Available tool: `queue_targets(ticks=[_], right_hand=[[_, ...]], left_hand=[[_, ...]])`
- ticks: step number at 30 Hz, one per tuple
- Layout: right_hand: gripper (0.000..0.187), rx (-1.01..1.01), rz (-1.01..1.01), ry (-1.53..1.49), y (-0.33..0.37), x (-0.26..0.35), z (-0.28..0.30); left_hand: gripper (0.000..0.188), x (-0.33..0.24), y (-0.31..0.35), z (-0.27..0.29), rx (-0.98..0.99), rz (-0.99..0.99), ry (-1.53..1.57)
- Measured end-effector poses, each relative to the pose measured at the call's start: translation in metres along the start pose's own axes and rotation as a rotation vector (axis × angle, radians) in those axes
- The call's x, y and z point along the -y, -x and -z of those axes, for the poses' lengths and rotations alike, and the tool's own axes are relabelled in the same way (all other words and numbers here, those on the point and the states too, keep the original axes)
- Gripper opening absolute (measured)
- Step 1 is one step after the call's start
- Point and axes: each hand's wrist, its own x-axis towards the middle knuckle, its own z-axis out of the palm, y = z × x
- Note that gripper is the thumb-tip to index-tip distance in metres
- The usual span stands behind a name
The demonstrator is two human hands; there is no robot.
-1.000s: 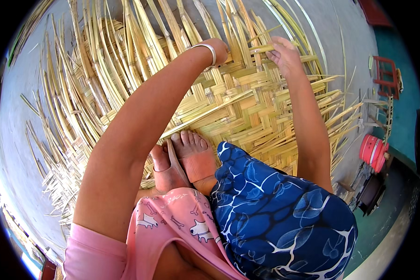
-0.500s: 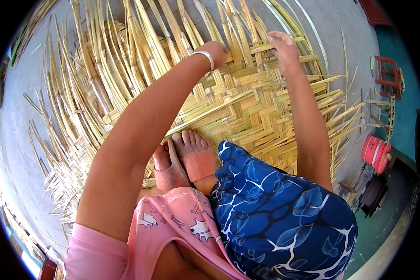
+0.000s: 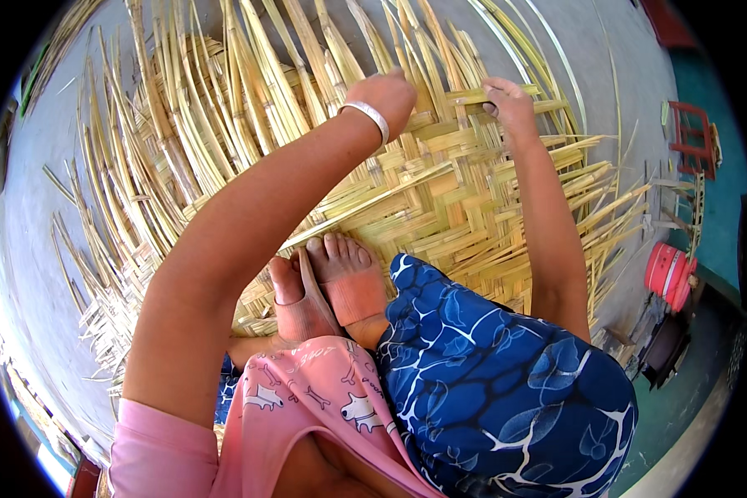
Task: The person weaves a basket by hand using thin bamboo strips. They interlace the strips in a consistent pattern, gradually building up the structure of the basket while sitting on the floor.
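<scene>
A half-woven mat (image 3: 473,203) of flattened yellow-green cane strips lies under my feet and hands. Loose upright strips (image 3: 266,83) fan out from its far edge. My right hand (image 3: 510,108) pinches the end of a crosswise cane strip (image 3: 473,95) near the mat's far right. To its left, my left hand (image 3: 386,100), with a silver bangle on the wrist, is curled closed among the upright strips. Its fingertips are hidden behind the hand, so what it grips does not show.
My sandalled feet (image 3: 353,290) rest on the mat's near side. Splayed strip ends (image 3: 606,187) stick out on the right. Beyond them stand a pink-red bucket (image 3: 671,270) and a red frame (image 3: 690,137). Grey floor (image 3: 50,174) surrounds the mat.
My left hand has risen slightly and turned, its fingers now curled out of sight. My right hand has moved a little down and nearer, its fingers closing on the crosswise strip.
</scene>
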Motion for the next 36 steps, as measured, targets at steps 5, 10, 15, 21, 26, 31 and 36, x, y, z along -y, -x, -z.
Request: queue_targets(ticks=[5,10,15,21,26,31,36], right_hand=[[0.017,0.176,-0.035,-0.352,0.009,0.013,0.015],[0.015,0.37,-0.016,-0.465,0.019,0.03,0.031],[0.012,0.531,-0.019,-0.465,0.014,0.033,0.049],[0.017,0.407,0.023,-0.03,-0.02,0.032,0.036],[0.045,0.332,0.078,0.396,-0.038,0.04,-0.005],[0.048,0.297,0.049,0.506,-0.039,0.043,-0.021],[0.057,0.444,-0.032,0.552,-0.046,0.043,-0.015]], left_hand=[[0.026,-0.033,-0.032,-0.008,-0.224,-0.142,0.282],[0.031,-0.049,-0.072,-0.021,-0.084,0.009,0.394],[0.036,-0.053,-0.076,-0.01,0.004,0.167,0.442],[0.027,-0.058,-0.083,-0.012,-0.053,0.275,0.427],[0.028,-0.056,-0.084,-0.004,-0.121,0.29,0.447],[0.03,-0.049,-0.093,0.007,-0.009,0.355,0.503],[0.034,-0.047,-0.089,0.008,-0.015,0.449,0.659]])
